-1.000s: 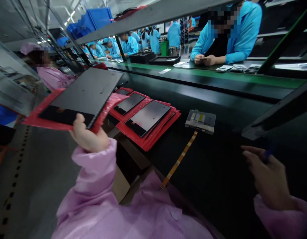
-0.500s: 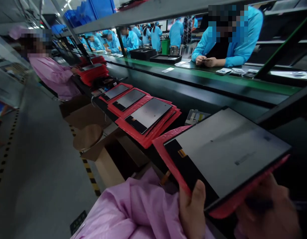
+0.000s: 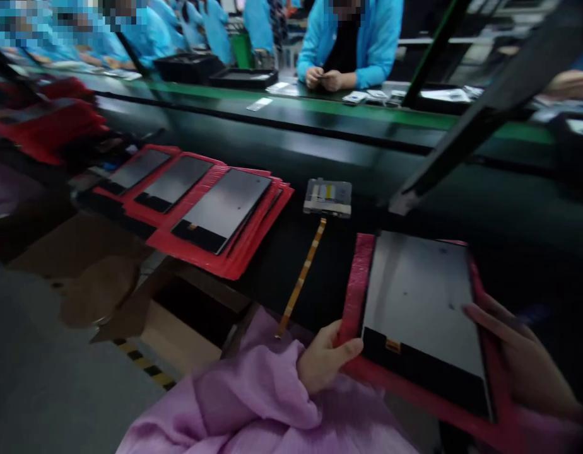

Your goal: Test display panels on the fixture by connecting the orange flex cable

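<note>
A large grey-backed LCD panel (image 3: 419,296) with a black lower strip and a small gold connector lies on a red bubble-wrap sheet (image 3: 360,271), tilted toward me at the right. At its lower left corner, my left hand (image 3: 324,359) is closed on the wrap and panel edge, thumb on top. My right hand (image 3: 523,353) is at the right edge, fingers stretched over the border and touching the panel; its underside is hidden. Left of the panel, a gold flex cable (image 3: 301,277) runs from a small clear-cased circuit board (image 3: 327,198) to the bench's front edge.
Several similar panels (image 3: 225,205) lie on red wrap sheets to the left, with red stacks (image 3: 50,126) beyond. A slanted metal post (image 3: 481,107) rises behind the panel. An open cardboard box (image 3: 187,321) stands below the bench. Across the conveyor (image 3: 216,129) sits a co-worker in blue (image 3: 379,44).
My view has swung right. The panel has turned and now lies with its connector strip toward me. My right hand has moved from below the panel to its right edge.
</note>
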`<state>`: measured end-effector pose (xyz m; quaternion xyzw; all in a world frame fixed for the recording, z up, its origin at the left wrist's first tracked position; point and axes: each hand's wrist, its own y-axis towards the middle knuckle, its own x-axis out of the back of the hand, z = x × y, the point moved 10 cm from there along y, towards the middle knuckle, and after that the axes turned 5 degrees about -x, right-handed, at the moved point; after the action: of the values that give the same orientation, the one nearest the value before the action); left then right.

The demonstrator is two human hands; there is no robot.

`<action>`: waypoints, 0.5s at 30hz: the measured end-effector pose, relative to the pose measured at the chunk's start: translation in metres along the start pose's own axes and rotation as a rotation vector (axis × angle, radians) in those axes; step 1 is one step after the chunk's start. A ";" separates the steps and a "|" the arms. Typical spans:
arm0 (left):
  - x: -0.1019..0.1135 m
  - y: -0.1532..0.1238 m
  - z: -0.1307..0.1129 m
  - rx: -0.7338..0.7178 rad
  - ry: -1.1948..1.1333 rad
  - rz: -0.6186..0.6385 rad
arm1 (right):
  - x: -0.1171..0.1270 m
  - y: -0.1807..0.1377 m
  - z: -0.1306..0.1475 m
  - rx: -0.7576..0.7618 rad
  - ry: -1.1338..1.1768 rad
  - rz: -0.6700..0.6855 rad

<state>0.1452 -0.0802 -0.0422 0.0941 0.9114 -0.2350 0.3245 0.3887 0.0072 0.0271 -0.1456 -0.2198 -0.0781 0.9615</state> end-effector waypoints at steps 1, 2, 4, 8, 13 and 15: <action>-0.001 0.000 0.011 0.069 0.012 0.037 | -0.004 0.001 -0.011 -0.104 0.072 0.015; -0.001 -0.001 0.021 0.125 0.024 0.065 | -0.008 0.002 -0.021 -0.193 0.155 0.013; -0.002 -0.004 0.032 0.205 0.036 0.091 | -0.025 0.005 -0.035 -0.311 0.291 0.072; 0.009 -0.003 0.025 0.201 0.053 -0.013 | -0.040 0.017 -0.042 -0.307 0.416 0.054; 0.023 -0.002 -0.002 0.030 0.163 -0.097 | -0.046 0.035 -0.041 -0.205 0.423 -0.045; 0.028 -0.007 -0.015 -0.061 0.265 -0.114 | -0.043 0.039 -0.039 -0.164 0.378 -0.116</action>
<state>0.1137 -0.0786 -0.0472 0.0626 0.9569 -0.2106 0.1901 0.3748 0.0353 -0.0353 -0.1932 -0.0366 -0.1766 0.9644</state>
